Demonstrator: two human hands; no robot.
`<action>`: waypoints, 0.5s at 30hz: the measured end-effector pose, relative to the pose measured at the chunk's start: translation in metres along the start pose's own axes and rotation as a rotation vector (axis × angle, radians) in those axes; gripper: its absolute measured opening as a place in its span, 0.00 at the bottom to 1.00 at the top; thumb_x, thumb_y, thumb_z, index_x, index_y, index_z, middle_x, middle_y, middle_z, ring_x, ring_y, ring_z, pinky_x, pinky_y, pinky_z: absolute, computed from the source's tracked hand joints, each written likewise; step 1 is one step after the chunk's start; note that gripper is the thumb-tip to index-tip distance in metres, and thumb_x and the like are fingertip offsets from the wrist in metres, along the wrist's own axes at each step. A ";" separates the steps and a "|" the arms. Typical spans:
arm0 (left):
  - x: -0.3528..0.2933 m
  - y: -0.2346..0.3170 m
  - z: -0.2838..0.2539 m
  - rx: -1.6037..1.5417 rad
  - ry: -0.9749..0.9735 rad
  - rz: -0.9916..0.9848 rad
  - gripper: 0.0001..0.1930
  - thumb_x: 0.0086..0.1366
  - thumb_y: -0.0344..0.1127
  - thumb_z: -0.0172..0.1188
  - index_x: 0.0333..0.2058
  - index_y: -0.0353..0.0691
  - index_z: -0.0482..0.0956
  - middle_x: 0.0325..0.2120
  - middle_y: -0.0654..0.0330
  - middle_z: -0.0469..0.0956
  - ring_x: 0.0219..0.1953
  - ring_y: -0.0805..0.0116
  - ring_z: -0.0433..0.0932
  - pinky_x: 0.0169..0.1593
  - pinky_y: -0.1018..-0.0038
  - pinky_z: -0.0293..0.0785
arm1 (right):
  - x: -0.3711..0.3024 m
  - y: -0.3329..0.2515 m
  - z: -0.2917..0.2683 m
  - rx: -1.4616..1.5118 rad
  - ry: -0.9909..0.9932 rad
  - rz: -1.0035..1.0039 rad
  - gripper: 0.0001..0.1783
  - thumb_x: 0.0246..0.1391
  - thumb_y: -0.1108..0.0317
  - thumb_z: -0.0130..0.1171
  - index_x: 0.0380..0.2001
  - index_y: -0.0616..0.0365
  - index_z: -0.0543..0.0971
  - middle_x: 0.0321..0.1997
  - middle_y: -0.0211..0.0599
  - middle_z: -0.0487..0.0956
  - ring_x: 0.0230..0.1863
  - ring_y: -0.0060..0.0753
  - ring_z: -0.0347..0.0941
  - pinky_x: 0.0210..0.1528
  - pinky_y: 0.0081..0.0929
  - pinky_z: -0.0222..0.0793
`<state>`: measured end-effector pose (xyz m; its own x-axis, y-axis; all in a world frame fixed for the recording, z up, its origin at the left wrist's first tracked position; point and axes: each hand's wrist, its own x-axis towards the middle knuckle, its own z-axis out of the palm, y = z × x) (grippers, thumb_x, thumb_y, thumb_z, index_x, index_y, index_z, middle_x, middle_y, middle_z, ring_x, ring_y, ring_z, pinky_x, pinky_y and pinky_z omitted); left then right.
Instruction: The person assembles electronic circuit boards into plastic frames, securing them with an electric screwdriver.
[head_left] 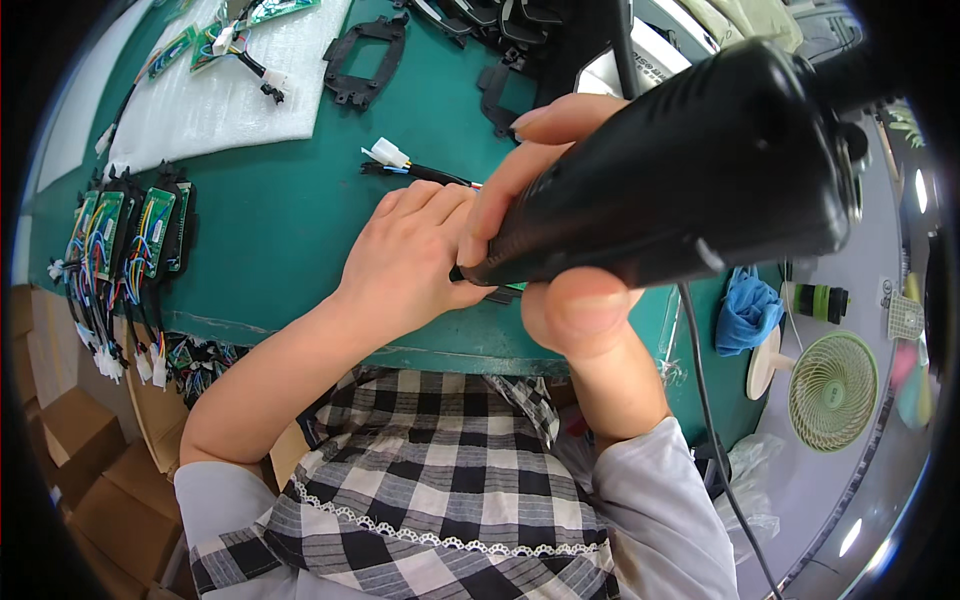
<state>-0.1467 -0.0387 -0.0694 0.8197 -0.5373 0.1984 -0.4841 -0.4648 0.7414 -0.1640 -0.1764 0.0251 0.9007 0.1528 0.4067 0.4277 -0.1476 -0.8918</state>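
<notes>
My right hand is wrapped round a thick black electric screwdriver, which slants down to the left over the green table. My left hand presses down by its lower end, fingers close together, gripping a part that is mostly hidden. A green sliver of circuit board and a dark edge show under the tool. From behind the left fingers comes a wire lead with a white connector. The screwdriver's tip is out of sight.
Wired circuit boards in black frames stand at the table's left edge. More boards lie on white foam. Black plastic frames lie at the back. To the right are a blue cloth, a green fan and a hanging cable.
</notes>
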 end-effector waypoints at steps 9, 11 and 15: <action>-0.008 0.001 0.005 0.235 0.034 0.111 0.26 0.42 0.41 0.71 0.42 0.45 0.73 0.40 0.65 0.72 0.46 0.63 0.69 0.48 0.66 0.66 | 0.005 0.023 -0.007 -0.021 0.102 -0.116 0.48 0.53 0.27 0.40 0.50 0.70 0.61 0.19 0.39 0.72 0.18 0.29 0.70 0.22 0.23 0.66; -0.012 0.007 -0.002 0.192 0.087 0.166 0.24 0.38 0.41 0.73 0.35 0.42 0.75 0.41 0.59 0.73 0.45 0.58 0.70 0.49 0.62 0.66 | 0.012 0.011 -0.021 0.472 0.328 -0.079 0.43 0.56 0.31 0.35 0.51 0.65 0.64 0.19 0.40 0.70 0.18 0.33 0.68 0.21 0.28 0.64; -0.050 0.012 -0.065 0.584 0.457 0.247 0.22 0.40 0.40 0.73 0.35 0.48 0.75 0.41 0.61 0.72 0.40 0.61 0.72 0.43 0.64 0.66 | 0.018 0.008 -0.068 0.691 0.317 -0.136 0.40 0.56 0.31 0.36 0.48 0.61 0.68 0.20 0.41 0.70 0.16 0.36 0.67 0.19 0.33 0.64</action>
<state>-0.1737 0.0280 -0.0289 0.6505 -0.3891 0.6523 -0.6477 -0.7327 0.2089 -0.1396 -0.2413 0.0385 0.8672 -0.1763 0.4658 0.4849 0.5119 -0.7091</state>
